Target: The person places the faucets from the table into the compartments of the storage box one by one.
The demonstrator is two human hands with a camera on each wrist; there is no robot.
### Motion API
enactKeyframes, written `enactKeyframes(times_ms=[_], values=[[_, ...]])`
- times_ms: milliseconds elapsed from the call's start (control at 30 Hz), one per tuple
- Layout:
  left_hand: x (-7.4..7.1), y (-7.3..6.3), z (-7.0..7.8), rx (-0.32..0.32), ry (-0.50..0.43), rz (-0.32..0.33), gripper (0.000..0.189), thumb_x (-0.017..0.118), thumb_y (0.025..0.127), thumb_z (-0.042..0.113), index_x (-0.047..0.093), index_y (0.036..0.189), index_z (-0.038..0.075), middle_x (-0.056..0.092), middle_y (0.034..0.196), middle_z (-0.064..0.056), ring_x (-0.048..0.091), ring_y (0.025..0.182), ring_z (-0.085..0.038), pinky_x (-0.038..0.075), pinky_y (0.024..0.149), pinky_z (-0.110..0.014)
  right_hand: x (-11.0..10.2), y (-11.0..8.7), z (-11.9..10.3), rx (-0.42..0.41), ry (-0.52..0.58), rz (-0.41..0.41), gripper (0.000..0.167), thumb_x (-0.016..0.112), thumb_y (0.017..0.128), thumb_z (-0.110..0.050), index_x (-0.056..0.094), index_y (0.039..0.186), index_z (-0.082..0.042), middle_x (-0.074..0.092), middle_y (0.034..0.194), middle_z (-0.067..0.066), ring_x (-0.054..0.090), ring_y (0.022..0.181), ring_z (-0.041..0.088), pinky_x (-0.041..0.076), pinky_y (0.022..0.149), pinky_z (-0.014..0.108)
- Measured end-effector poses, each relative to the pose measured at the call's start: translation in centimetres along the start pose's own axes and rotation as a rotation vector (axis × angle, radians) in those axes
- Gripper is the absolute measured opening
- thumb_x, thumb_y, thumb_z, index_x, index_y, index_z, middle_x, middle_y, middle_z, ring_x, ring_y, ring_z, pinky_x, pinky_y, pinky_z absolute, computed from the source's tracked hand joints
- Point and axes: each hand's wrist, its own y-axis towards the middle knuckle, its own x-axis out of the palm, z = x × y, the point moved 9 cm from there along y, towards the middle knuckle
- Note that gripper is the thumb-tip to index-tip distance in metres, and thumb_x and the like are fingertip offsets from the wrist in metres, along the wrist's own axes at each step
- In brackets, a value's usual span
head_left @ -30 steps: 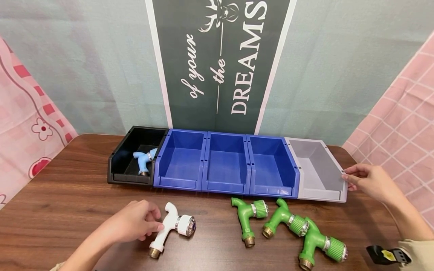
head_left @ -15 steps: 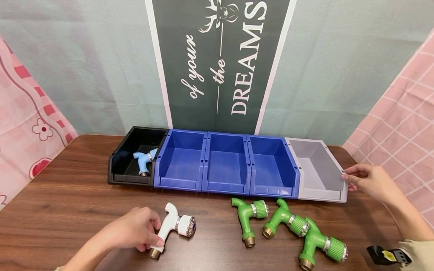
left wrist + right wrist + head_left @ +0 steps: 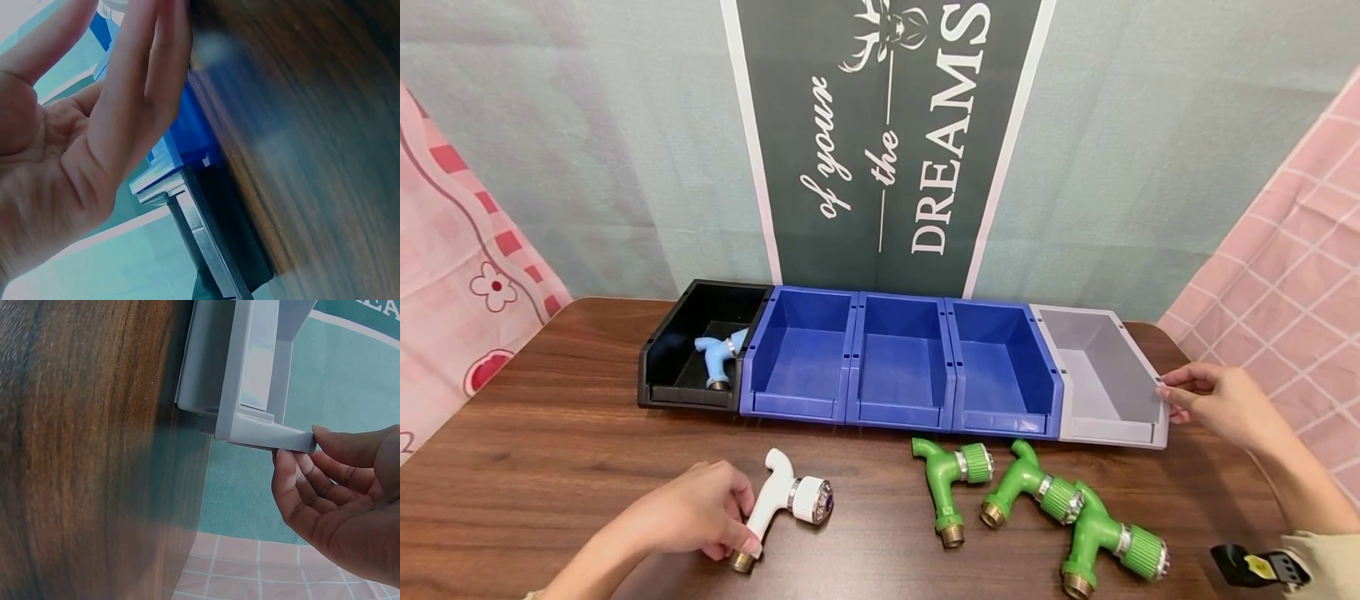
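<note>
My left thumb on the white tap, my right fingers on the grey bin

With the clock read from the middle of the head view, the white tap (image 3: pixel 772 500) lay on the brown table (image 3: pixel 512 467) at 7 o'clock, its spout toward 12, its knob toward 3 and its brass end toward 7. My left hand (image 3: pixel 703 508) was at its 9 o'clock side, thumb over the lower end by the brass, index finger bent beside the stem. The fingertips ran out of the left wrist view, so I could not tell whether they had grasped it.

My right hand (image 3: pixel 1221 404), between 3 and 4 o'clock, pinched the front outer corner of the grey bin (image 3: pixel 1108 431), thumb on 1 face of the wall, fingers on the other. Next along the row, toward 9 o'clock, stood 3 blue bins (image 3: pixel 901 362), then a black bin (image 3: pixel 688 396) with a blue tap (image 3: pixel 717 358) inside.

Between 4 and 6 o'clock lay 3 green taps (image 3: pixel 946 483), 2 of them too close to tell whether they touched. A black strap (image 3: pixel 1236 565) showed beside my right sleeve (image 3: pixel 1326 562) at 4 o'clock. At 12 hung a pale curtain (image 3: pixel 587 150) with a dark panel (image 3: pixel 790 50) lettered "DREAMS".
</note>
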Motion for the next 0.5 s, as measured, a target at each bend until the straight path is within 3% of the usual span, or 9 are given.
enactKeyframes(times_ms=[333,500], values=[[-0.79,-0.01,-0.67,-0.024,0.017,0.014,0.023,0.078,0.067,0.006,0.057,0.076,0.003,0.059,0.062,-0.002,0.055,0.049,-0.017,0.049,0.045,-0.028,0.01,0.01,0.16,0.010,0.000,0.001,0.017,0.056,0.087,0.005,0.053,0.089,0.021,0.062,0.063,-0.004,0.057,0.050,0.009,0.049,0.045,0.022],[-0.80,-0.03,-0.58,-0.001,0.051,0.018,0.022,0.078,0.067,0.009,0.057,0.072,0.006,0.058,0.060,0.001,0.054,0.048,-0.014,0.047,0.044,-0.026,-0.09,0.05,0.58,0.010,-0.001,0.001,0.015,0.056,0.087,0.004,0.055,0.089,0.019,0.062,0.063,-0.004,0.058,0.050,0.010,0.050,0.046,0.024]])
